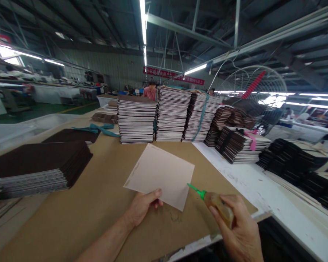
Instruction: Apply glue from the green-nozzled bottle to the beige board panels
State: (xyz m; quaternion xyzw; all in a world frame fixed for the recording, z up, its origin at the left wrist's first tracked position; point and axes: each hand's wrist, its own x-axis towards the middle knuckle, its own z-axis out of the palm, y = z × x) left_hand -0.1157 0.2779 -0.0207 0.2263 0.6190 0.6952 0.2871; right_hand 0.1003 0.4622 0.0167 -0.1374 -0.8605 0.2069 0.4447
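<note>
My left hand (143, 206) pinches the near edge of a pale, square sheet of board (162, 173), thumb on top and fingers beneath. The sheet is tilted above the brown-covered table, with faint glue-like marks along its left edge. In my right hand (242, 227) is a squeeze glue bottle (220, 207), amber and translucent, with a long green nozzle (197, 190). My fingers wrap round the bottle. Its tip points left, at the sheet's right edge; I cannot tell whether it touches.
Brown cardboard (98, 196) covers the table. Tall stacks of dark-edged boards (138, 122) stand at the back, one tied with a teal strip (202, 118). A dark brown stack (41, 163) lies left. Black bundles (295, 160) and a caged fan (254, 82) are right. A person (150, 91) is beyond.
</note>
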